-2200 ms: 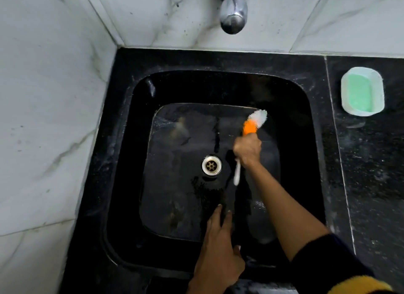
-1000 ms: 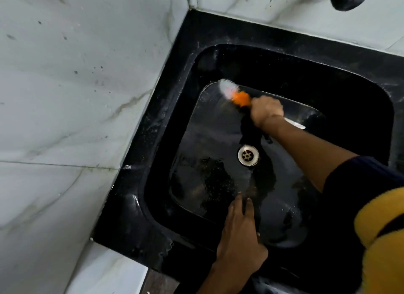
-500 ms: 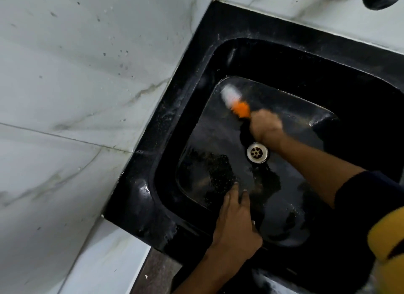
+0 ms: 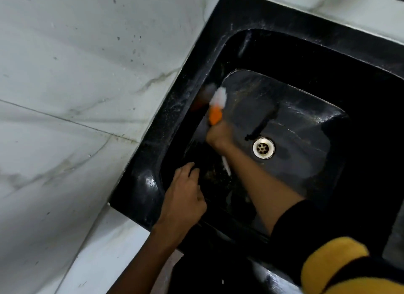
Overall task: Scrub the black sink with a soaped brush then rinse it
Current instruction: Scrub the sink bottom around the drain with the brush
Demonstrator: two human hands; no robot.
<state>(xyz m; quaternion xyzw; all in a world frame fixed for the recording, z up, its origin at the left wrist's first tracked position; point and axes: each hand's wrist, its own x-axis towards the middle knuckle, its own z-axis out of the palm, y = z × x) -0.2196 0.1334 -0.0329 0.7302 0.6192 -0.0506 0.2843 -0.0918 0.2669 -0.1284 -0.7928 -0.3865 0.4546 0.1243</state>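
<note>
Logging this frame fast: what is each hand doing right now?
Left hand: open, fingers resting on the sink at its near wall.
Right hand: gripping the brush.

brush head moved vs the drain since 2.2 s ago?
Yes. The brush bristles were on the drain's right-wall side; now they are across it, against the sink's left wall, gripped by the right hand.

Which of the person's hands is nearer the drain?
The right hand, gripping the brush, sits just beside the drain, toward the marble wall. The left hand rests farther away, on the sink's near edge.
</note>
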